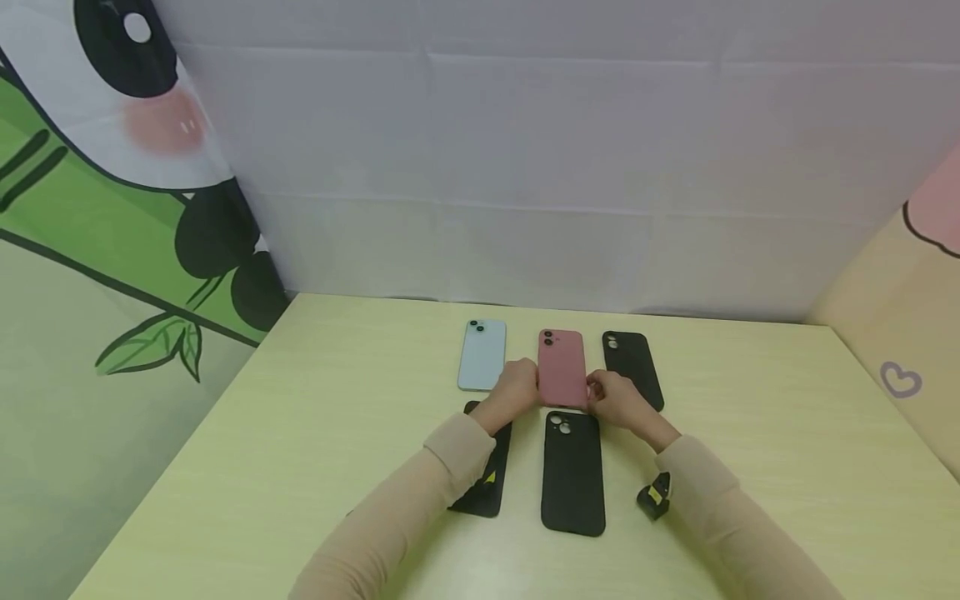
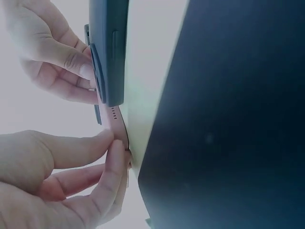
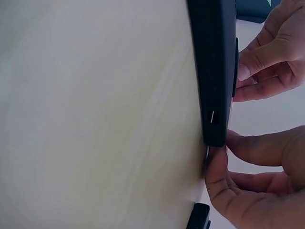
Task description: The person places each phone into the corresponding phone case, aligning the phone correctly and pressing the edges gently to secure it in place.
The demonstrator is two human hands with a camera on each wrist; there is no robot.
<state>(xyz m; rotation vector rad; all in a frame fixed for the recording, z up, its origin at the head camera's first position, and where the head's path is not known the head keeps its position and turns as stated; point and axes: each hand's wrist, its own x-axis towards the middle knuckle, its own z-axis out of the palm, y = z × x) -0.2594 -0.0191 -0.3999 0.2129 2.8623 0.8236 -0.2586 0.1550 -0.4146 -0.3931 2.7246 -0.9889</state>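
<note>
A pink phone [image 1: 562, 367] lies back-up in the middle of the table, its two camera lenses at the far left corner. My left hand [image 1: 516, 388] pinches its left edge between thumb and fingers; the left wrist view shows the left fingertips [image 2: 114, 150] beside the speaker holes. At the opposite edge, near the front right corner, my right hand [image 1: 617, 398] pinches the phone with thumb and forefinger [image 3: 218, 167]. Directly in front of it lies a black phone case [image 1: 573, 475], which hides part of the phone in both wrist views.
A light blue phone [image 1: 482, 356] lies back left, and another black phone case [image 1: 632, 367] back right. Under the left forearm a black flat piece [image 1: 483, 492] is partly covered. By the right sleeve sits a small black device [image 1: 654, 497] with a yellow mark. A white cloth wall stands behind.
</note>
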